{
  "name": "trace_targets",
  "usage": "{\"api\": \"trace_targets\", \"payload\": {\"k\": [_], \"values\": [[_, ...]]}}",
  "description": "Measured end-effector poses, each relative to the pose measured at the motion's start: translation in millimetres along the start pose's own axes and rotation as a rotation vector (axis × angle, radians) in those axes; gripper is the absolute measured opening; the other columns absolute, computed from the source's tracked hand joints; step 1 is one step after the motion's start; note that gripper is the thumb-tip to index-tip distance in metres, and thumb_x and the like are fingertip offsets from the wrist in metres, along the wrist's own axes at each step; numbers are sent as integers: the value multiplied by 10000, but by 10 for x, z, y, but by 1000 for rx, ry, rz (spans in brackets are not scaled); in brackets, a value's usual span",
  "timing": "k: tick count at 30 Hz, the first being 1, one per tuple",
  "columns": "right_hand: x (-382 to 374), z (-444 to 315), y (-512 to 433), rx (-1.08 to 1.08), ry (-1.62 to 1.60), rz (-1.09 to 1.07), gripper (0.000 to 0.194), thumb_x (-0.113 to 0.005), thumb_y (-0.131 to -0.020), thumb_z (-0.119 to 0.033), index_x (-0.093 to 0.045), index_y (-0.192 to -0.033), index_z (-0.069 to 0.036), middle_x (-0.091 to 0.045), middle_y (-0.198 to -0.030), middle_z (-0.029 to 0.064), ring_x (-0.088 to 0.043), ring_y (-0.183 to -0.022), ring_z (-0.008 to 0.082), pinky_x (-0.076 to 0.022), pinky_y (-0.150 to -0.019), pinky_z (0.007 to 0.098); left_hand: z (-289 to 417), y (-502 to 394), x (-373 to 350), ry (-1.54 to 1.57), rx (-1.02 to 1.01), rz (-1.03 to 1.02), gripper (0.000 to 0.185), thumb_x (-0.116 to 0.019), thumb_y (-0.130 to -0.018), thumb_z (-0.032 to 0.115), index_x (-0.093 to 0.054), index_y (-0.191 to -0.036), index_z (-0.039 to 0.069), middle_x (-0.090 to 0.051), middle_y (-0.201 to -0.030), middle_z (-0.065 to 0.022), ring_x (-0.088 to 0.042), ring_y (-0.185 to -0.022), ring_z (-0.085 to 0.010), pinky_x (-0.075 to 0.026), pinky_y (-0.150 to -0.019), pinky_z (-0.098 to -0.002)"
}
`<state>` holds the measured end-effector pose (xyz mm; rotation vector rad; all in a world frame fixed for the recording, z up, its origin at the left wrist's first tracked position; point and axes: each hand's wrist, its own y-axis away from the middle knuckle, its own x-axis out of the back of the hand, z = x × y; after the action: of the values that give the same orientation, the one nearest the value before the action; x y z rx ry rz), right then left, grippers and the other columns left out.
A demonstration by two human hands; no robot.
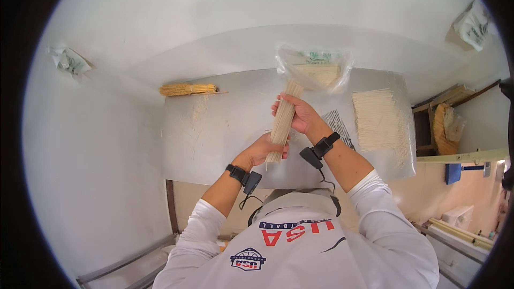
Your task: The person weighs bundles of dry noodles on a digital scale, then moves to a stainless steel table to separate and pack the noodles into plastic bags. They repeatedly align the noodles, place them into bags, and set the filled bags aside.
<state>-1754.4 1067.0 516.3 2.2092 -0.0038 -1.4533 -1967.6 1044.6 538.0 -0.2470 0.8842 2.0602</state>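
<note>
Both of my hands grip a bundle of dried noodle-like pale sticks (283,122), held slanting over the metal table. My left hand (268,147) closes round its near end, and my right hand (296,112) holds it higher up. The far end of the bundle is close to the mouth of a clear plastic bag (345,76), in which more pale sticks (321,73) lie. To the right, a wide layer of the same sticks (375,118) is spread on the table. A dark patterned strip (338,126) lies partly behind my right forearm.
A straw hand brush (188,89) lies at the back left of the metal table (241,84), with loose stick fragments (198,110) near it. Plastic bags hang on the wall at left (70,62) and right (473,26). A wooden shelf (423,128) stands right of the table.
</note>
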Motion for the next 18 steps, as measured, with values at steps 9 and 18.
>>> {"api": "trace_targets", "payload": {"k": [9, 18], "values": [[925, 637, 313, 11, 492, 579, 950, -584, -957, -730, -449, -1498, 38, -559, -1441, 198, -526, -1351, 294, -437, -1090, 470, -102, 676, 833, -358, 155, 506, 274, -765, -898, 79, -616, -1119, 16, -621, -863, -36, -627, -662, -143, -577, -607, -314], [156, 933, 57, -127, 543, 113, 819, -517, -1015, -692, -503, -1469, -9, -634, -1372, 154, -619, -1236, 264, -495, -1029, 428, -57, 762, 660, 255, -62, 266, 198, -727, -976, 130, -612, -1132, 89, -635, -922, 5, -631, -748, -134, -568, -660, -298]]}}
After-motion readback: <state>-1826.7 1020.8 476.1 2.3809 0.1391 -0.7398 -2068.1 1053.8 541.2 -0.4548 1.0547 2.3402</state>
